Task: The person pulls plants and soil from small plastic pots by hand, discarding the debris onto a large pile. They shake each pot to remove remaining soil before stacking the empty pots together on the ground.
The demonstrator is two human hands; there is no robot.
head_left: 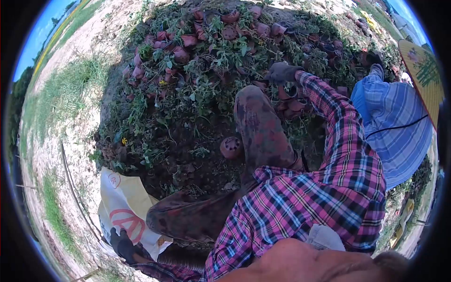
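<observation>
My right hand [281,73], in a dark glove, reaches out to the edge of a heap of uprooted leafy plants [206,70]. Its fingers are curled; what they hold, if anything, I cannot make out. Just below it lie reddish-brown plastic pots [293,107]. At the lower left my left hand [123,245], also gloved, lies against a pale sack [127,199] with red print, its fingers apart. The sack leans by my bent knee. A single pot [230,147] with holes in its base sits on the dark soil near my other leg.
Many more pots [189,40] are scattered through the heap. A co-worker in a blue striped shirt [399,127] and a wide straw hat [423,77] is close on my right. A long thin stick [70,178] lies on sandy ground at left, near grass [70,89].
</observation>
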